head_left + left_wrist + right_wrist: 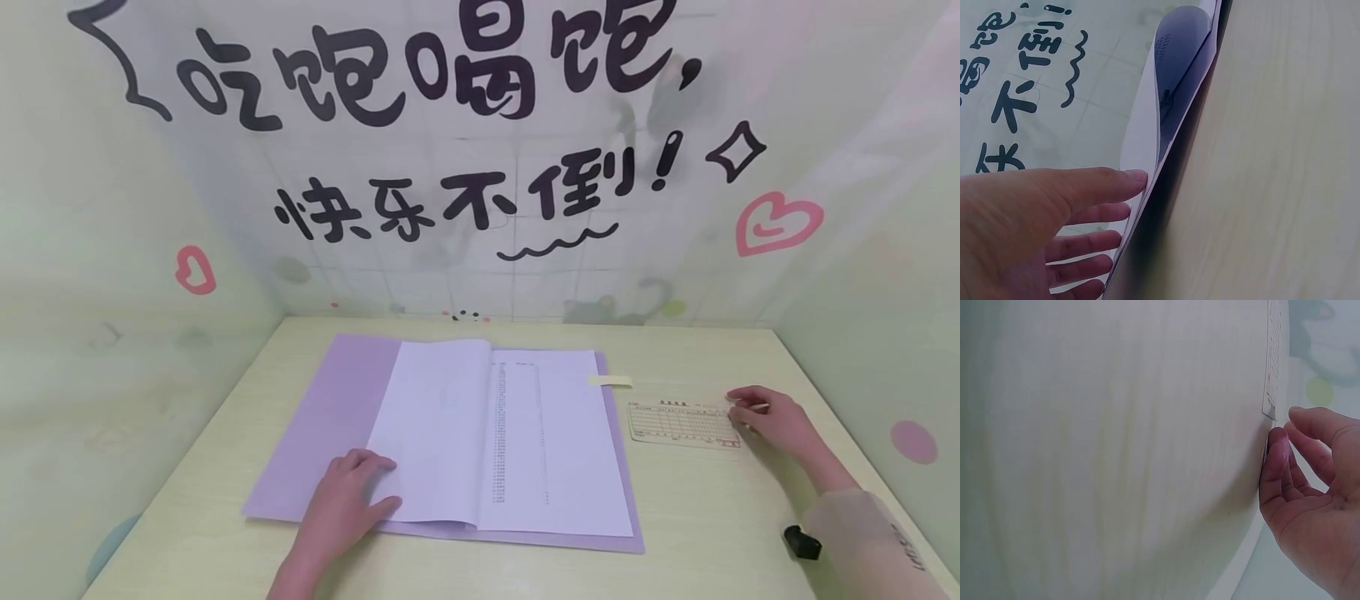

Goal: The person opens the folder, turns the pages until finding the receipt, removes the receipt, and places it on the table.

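Note:
A purple folder [311, 433] lies open on the table with white sheets inside; the right-hand sheet [577, 450] carries a printed list. My left hand [341, 496] rests on the left-hand white sheet [438, 408] near its lower left corner, its fingers fairly straight. In the left wrist view the thumb [1129, 181] touches that sheet, which bows up along its lower edge. To the right of the folder lies a printed receipt slip [678, 423] with ruled rows. My right hand [776, 421] pinches its right end with curled fingers; the grip itself is partly hidden.
A pale yellow tab [611, 382] sticks out of the folder's right edge. A small black object [801, 542] is by the right sleeve [862, 533]. The pale wooden table [705, 517] is bounded by a lettered curtain [450, 283] behind and side panels.

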Demonstrator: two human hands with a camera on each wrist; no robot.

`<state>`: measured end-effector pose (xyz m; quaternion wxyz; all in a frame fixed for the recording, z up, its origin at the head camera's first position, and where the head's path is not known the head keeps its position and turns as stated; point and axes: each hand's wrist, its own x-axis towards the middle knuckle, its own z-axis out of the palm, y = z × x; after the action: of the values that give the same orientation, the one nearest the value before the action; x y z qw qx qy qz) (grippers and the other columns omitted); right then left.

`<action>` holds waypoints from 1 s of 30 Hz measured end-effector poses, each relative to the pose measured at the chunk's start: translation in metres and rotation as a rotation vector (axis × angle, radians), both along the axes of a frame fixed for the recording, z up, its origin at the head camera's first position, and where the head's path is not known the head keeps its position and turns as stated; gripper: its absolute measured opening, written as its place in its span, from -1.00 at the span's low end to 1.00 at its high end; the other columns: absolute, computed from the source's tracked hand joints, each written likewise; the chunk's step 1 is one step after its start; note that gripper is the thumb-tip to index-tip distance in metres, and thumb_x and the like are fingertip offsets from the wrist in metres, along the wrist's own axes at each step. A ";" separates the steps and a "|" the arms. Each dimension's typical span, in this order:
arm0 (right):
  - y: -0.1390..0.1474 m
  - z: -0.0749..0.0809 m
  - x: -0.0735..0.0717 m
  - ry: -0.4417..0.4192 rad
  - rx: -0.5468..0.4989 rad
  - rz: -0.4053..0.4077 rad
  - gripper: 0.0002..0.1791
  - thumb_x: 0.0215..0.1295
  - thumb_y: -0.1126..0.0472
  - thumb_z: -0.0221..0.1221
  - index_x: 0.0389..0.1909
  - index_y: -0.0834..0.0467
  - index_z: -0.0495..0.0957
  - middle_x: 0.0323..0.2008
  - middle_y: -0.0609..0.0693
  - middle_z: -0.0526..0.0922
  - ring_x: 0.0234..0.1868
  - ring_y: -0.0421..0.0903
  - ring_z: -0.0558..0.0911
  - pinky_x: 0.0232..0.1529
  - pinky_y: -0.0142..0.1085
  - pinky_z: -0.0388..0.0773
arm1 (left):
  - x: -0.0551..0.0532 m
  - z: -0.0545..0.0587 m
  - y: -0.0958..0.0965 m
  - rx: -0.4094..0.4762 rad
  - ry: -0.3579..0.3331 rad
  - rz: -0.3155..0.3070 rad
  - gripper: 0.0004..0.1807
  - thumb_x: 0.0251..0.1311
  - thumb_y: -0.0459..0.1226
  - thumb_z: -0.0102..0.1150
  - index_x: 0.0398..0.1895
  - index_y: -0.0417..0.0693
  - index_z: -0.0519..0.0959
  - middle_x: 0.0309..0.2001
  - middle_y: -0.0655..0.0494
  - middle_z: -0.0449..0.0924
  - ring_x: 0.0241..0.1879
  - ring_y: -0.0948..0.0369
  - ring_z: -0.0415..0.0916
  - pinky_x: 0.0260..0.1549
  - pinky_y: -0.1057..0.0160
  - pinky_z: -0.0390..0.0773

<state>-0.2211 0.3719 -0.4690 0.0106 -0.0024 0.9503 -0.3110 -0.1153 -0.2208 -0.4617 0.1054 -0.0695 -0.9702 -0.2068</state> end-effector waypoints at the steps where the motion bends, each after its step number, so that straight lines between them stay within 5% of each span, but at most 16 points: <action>1: 0.000 0.000 0.000 0.001 -0.001 0.000 -0.58 0.33 0.12 0.08 0.10 0.31 0.42 -0.03 0.32 0.53 -0.13 0.03 0.53 -0.41 -0.46 0.50 | 0.000 0.000 0.000 -0.001 0.005 -0.001 -0.58 -0.20 -0.12 0.47 -0.17 0.06 0.62 -0.10 0.07 0.53 -0.05 -0.01 0.44 -0.07 0.01 0.48; 10: -0.001 0.003 0.002 -0.001 -0.014 0.002 -0.58 0.36 0.12 0.04 0.10 0.31 0.41 -0.02 0.32 0.52 -0.14 0.01 0.53 -0.40 -0.47 0.51 | 0.002 0.006 0.003 0.017 0.025 -0.004 -0.57 -0.22 -0.15 0.48 -0.19 0.03 0.61 -0.12 0.01 0.52 -0.11 0.00 0.44 -0.12 0.01 0.47; 18: -0.002 0.008 0.003 0.004 -0.031 0.010 -0.57 0.38 0.10 0.02 0.12 0.32 0.40 -0.05 0.30 0.52 -0.32 -0.26 0.50 -0.44 -0.46 0.53 | 0.000 0.010 0.005 -0.003 0.013 -0.013 -0.58 -0.20 -0.14 0.47 -0.19 0.04 0.60 -0.12 0.03 0.54 -0.10 0.01 0.45 -0.11 0.01 0.48; 30: -0.001 0.010 0.007 0.016 -0.021 0.023 -0.59 0.38 0.12 0.02 0.11 0.32 0.41 -0.06 0.29 0.53 -0.33 -0.25 0.53 -0.44 -0.46 0.53 | -0.001 0.015 0.011 -0.009 -0.006 -0.016 -0.65 -0.14 -0.14 0.43 -0.20 0.09 0.62 -0.12 0.07 0.53 -0.11 0.03 0.49 -0.13 0.00 0.50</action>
<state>-0.2139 0.3707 -0.4586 0.0064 -0.0160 0.9469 -0.3209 -0.1164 -0.2101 -0.4471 0.1007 -0.0771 -0.9708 -0.2036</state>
